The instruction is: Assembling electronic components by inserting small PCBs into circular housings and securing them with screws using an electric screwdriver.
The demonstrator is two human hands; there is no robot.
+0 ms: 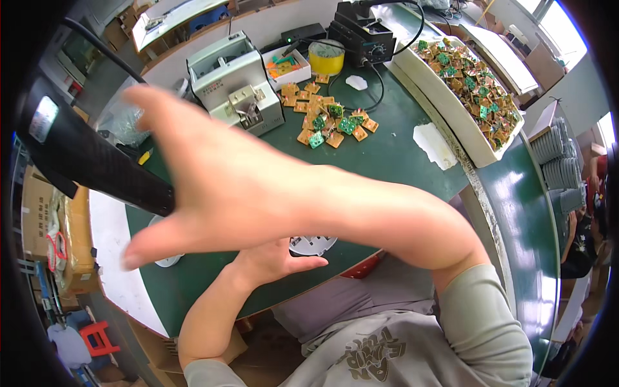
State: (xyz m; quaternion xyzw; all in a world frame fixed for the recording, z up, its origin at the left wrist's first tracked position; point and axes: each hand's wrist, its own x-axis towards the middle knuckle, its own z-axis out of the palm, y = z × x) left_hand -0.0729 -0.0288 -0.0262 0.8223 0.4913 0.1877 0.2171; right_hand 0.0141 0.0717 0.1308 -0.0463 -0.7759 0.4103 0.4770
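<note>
My right arm crosses in front of me to the left. Its hand (216, 177), blurred by motion and close to the camera, has thumb and fingers spread wide with nothing between them. Beside that hand, a long black cylindrical device (109, 151) with a silver label slants down, its lower end near my palm. Lower down, my left hand (267, 261) is at a round white plate (314, 245) with dark slots. The thumb lies along the plate's near edge; the other fingers are mostly hidden by my right forearm. Another white round piece (169, 260) shows partly below my right thumb.
Orange and green circuit boards (329, 119) lie loose on the green table (400, 161). A grey machine (235, 87), a yellow round container (325, 58) and a black control box (361, 39) stand behind. At right, a long white tray (493, 151) is heaped with boards.
</note>
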